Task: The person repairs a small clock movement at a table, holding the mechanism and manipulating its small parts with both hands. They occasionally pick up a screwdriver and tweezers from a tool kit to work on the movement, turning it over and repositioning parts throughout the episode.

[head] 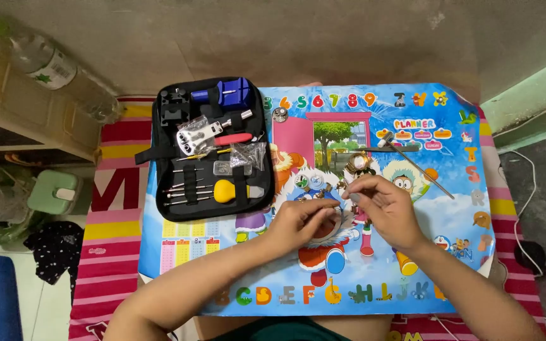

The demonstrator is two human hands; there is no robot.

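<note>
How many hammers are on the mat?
1. A small metal-headed hammer with a thin shaft lies on the colourful cartoon mat, up and right of the right hand. More could be hidden in the black zip tool case.

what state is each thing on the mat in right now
tool case: unzipped, lying open flat, tools strapped inside
small hammer: lying flat on the mat, untouched
watch part: resting on the mat above the hands
left hand: fingers pinched together on something too small to make out
right hand: fingertips pinched, meeting the left
plastic bottle: lying on its side on the shelf
</note>
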